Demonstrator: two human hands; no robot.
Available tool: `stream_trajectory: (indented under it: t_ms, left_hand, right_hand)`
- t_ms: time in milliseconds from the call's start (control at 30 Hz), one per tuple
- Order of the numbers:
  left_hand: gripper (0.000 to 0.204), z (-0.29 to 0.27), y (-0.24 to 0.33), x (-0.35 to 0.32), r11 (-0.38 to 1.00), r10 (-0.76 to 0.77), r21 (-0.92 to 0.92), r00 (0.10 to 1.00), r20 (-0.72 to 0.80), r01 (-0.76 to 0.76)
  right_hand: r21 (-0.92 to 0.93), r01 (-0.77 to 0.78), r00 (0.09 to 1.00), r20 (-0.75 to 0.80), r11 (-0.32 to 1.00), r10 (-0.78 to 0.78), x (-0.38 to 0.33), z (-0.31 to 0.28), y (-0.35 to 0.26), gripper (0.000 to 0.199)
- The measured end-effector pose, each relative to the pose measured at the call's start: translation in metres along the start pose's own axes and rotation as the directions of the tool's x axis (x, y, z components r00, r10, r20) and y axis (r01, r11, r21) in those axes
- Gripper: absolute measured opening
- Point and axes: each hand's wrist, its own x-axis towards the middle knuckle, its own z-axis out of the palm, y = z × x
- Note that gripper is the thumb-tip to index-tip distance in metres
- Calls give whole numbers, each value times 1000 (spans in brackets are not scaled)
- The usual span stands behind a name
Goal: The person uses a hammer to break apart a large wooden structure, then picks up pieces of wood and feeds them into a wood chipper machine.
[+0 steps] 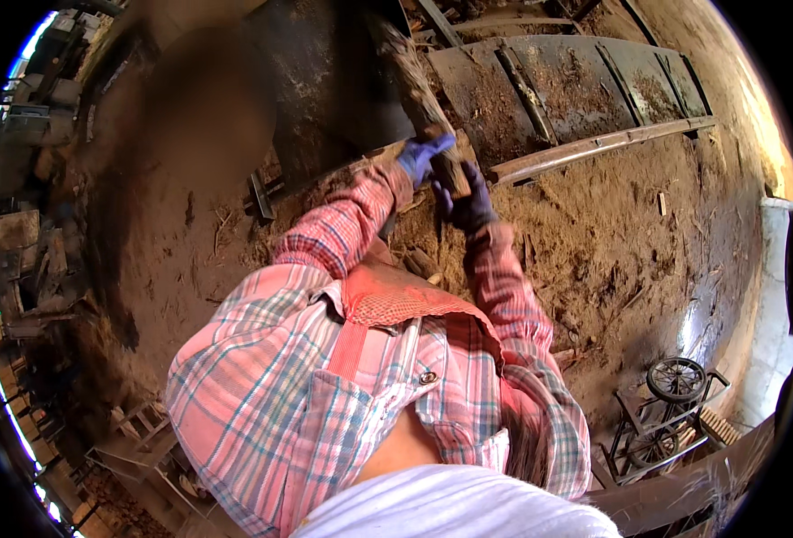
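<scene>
A rough, bark-covered log (420, 97) runs away from me, its near end between my gloved hands and its far end over a dark metal surface. My left hand (423, 158), in a purple-blue glove, wraps over the log from the left side. On the right, my right hand (468, 199) grips the cut near end from beside and below, its glove dark and dirty. Both sleeves are red checked cloth. Part of each palm is hidden behind the wood.
A ribbed metal conveyor-like bed (585, 90) with a pale front rail (602, 148) stretches to the far right. Bark and wood debris (593, 242) cover the ground. A two-wheeled metal cart (670, 403) stands at lower right. Stacked wood pieces (33, 260) line the left.
</scene>
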Motion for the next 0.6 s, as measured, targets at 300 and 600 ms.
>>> stream_trajectory:
  t_ms: [300, 600]
  left_hand:
    - [80, 99, 94, -50, 894, -286, 137, 779, -558, 426]
    - [37, -2, 107, 21, 996, 3, -85, 996, -92, -10]
  right_hand:
    - [398, 69, 942, 275, 915, -191, 5, -53, -18, 51]
    - [-81, 167, 986, -1, 983, -167, 42, 52, -18, 54]
